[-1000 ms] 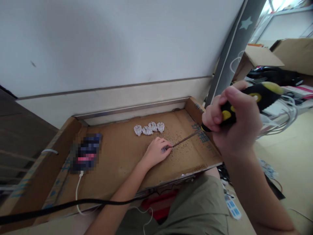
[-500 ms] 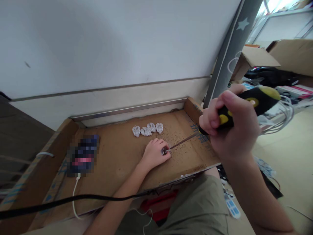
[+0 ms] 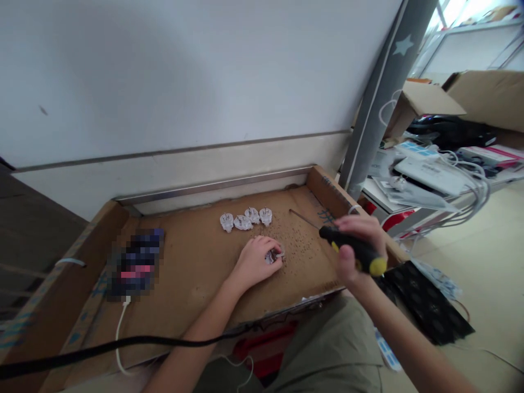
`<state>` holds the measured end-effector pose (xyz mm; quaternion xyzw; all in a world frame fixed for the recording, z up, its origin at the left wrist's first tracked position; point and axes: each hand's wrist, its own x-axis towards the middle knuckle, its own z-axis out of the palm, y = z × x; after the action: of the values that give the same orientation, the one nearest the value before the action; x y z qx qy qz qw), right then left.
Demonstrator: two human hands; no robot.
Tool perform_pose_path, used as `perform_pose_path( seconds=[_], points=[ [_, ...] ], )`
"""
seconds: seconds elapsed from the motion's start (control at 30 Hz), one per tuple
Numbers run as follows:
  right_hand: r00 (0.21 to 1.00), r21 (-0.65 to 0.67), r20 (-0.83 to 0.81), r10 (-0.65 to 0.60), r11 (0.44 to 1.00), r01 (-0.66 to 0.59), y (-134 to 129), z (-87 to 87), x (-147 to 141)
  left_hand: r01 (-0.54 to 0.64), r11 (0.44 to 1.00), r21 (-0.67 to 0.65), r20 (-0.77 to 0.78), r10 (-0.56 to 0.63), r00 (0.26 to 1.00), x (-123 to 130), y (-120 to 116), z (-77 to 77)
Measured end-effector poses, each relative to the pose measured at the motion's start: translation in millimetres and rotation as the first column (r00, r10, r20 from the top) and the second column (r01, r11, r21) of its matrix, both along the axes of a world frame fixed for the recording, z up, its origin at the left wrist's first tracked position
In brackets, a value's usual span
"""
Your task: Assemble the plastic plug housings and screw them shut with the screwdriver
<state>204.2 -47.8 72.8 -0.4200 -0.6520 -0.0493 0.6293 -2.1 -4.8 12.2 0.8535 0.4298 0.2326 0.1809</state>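
Note:
My left hand [image 3: 257, 259] rests on the cardboard, its fingers curled round a small whitish plug piece [image 3: 273, 255]; the fingers partly hide it. In my right hand [image 3: 370, 232] is a screwdriver with a black and yellow handle [image 3: 352, 248]. Its thin shaft points up and left over the cardboard, and the tip is apart from the held piece. Just beyond my left hand, several clear plugs [image 3: 243, 222] sit in a row with metal pins upward. Small dark screws [image 3: 301, 240] lie scattered to the right of the held piece.
The cardboard tray [image 3: 192, 284] has raised side walls. A blurred-out device [image 3: 137, 265] with a white cable lies at the left. A black cable [image 3: 164, 342] crosses the front. To the right stand a grey post [image 3: 370, 114] and a cluttered shelf; a black panel [image 3: 429, 300] lies below.
My right hand has moved down and away from the camera with the screwdriver. The shaft's tip has left the plug piece and now points farther back. My left hand stays nearly in place.

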Motion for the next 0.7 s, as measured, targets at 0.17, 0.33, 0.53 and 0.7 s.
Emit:
perform_pose_path(
  seconds=[0.17, 0.33, 0.53, 0.7],
  points=[
    [0.942, -0.208, 0.305, -0.140, 0.956, 0.209, -33.4, -77.7, 34.3, 0.012, 0.999, -0.039, 0.071, -0.010, 0.997, -3.3, 2.1, 1.6],
    [0.868, -0.346, 0.489, -0.084, 0.895, 0.281, -28.8, -73.2, 38.9, 0.004, 0.995, -0.100, 0.077, 0.003, 0.997, -8.3, 4.0, 1.2],
    [0.689, -0.534, 0.645, 0.330, 0.840, 0.098, 16.9, -37.0, -13.1, -0.023, 0.994, -0.103, 0.028, 0.026, 0.999, -8.0, 2.7, 3.8],
    [0.529, -0.647, 0.668, 0.523, 0.759, 0.066, 42.3, -41.4, -26.7, -0.019, 0.997, -0.075, 0.040, 0.022, 0.999, -3.7, 3.5, 2.4]
  ],
)
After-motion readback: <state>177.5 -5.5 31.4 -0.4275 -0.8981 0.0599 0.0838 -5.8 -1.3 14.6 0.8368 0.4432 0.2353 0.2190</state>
